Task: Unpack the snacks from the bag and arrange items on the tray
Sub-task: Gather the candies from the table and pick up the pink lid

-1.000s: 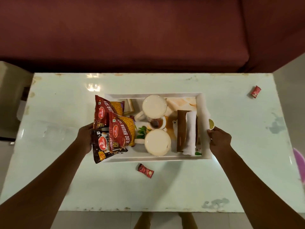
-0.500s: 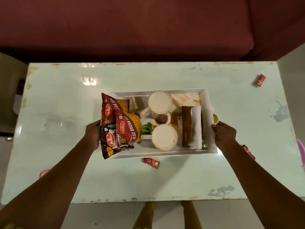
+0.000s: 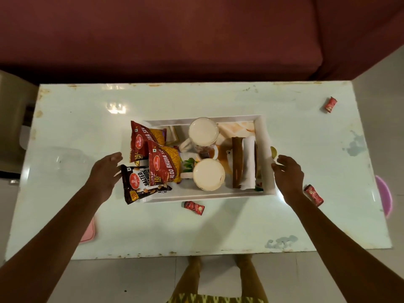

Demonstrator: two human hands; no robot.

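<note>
Head view, near to far. The person's bare feet stand on the tiled floor by the near edge of the pale, glossy rectangular counter. Both forearms reach out over the counter.

A small red wrapped sweet lies on the counter just beside the near rim of the white rectangular tray. A second red wrapped sweet lies just right of the right hand.

The left hand is at the tray's left end. Its grip is wide open, with fingers spread and nothing held. The fingertips are just beside the dark brown salted-peanut packet; contact cannot be told. The right hand's grip is loosely open and empty, with its fingertips at the tray's right rim.

The peanut packet overhangs the tray's near-left corner. Overlapping it is a red-and-yellow Aloo Bhujia Sev packet, and a second packet of the same kind lies farther back.

At the tray's centre stand two handled glass mugs of milky drink, one near and one far. At the right end a brown folded cloth lies against a white folded cloth.

Left of the left hand lies a clear plastic item whose form is unclear. A third red wrapped sweet lies at the counter's far right. Beyond the counter is a maroon upholstered sofa.
</note>
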